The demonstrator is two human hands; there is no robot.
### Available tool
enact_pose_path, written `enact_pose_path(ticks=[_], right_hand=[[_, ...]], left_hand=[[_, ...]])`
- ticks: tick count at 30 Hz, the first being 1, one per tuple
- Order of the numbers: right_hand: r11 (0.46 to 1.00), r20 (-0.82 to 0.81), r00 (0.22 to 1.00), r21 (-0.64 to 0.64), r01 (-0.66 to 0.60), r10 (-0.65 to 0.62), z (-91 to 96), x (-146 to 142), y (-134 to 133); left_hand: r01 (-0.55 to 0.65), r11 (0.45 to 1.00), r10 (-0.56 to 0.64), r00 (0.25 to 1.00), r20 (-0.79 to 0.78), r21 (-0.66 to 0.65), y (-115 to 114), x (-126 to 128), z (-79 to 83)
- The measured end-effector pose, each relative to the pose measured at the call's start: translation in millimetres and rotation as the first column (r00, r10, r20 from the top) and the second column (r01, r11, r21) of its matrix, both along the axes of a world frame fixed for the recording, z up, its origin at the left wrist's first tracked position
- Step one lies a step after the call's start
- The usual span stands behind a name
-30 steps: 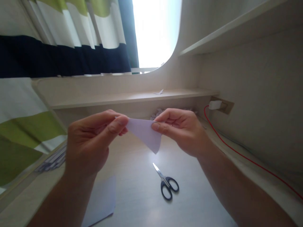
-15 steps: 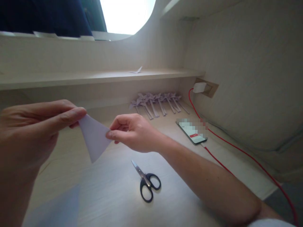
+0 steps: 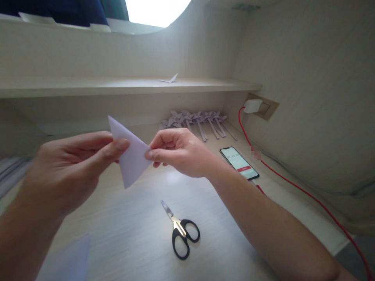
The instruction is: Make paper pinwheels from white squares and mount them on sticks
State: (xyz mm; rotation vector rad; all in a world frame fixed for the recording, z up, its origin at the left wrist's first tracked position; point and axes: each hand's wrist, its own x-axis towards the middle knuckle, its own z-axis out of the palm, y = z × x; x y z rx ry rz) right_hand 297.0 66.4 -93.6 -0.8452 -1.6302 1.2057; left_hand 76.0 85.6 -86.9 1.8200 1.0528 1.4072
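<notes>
A pale lilac paper folded into a triangle [image 3: 131, 157] hangs in the air above the desk, one point down. My left hand [image 3: 73, 168] pinches its left side between thumb and fingers. My right hand [image 3: 178, 150] pinches its right corner, fingers curled. Black-handled scissors [image 3: 180, 230] lie shut on the light wooden desk [image 3: 137, 226] just below and to the right of the paper.
A row of folded paper pinwheels [image 3: 195, 121] lies at the back under a shelf [image 3: 117, 85], which bears a small paper scrap [image 3: 170, 79]. A phone [image 3: 238, 162] with a lit screen lies right, on a red cable [image 3: 295, 191] from a wall charger [image 3: 252, 105]. Another lilac sheet [image 3: 68, 261] sits front left.
The paper has turned so a point sticks up above my left thumb, and both hands have shifted slightly right and up. The view has tilted down from the curtain to the desk.
</notes>
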Motion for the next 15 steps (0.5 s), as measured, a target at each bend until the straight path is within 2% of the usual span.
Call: enact_pose_path(ticks=[4,7,9,11,15], right_hand=[[0.999,0.05,0.998,-0.013,0.04,-0.039,-2.8,-2,1],[0.99,0.059,0.989,0.02,0.137,-0.137,-5.1,-7,0],[0.985,0.0,0.986,0.041,0.169,-0.169,-6.6,-12,-2],[0.982,-0.063,0.982,0.06,0.18,-0.176,-8.1,-17,-3],[0.969,-0.104,0.97,0.097,0.229,-0.219,-10.2,-20,-3]], left_hand=[[-0.036,0.998,0.041,0.995,-0.096,0.045,-7,6,5.1],[0.118,0.992,-0.123,0.969,-0.216,-0.036,-4,4,5.4],[0.262,0.954,-0.292,0.922,-0.253,-0.145,-3,4,2.3],[0.356,0.908,-0.406,0.88,-0.248,-0.221,-4,8,-2.2],[0.392,0.868,-0.464,0.858,-0.221,-0.305,-4,12,-9.3]])
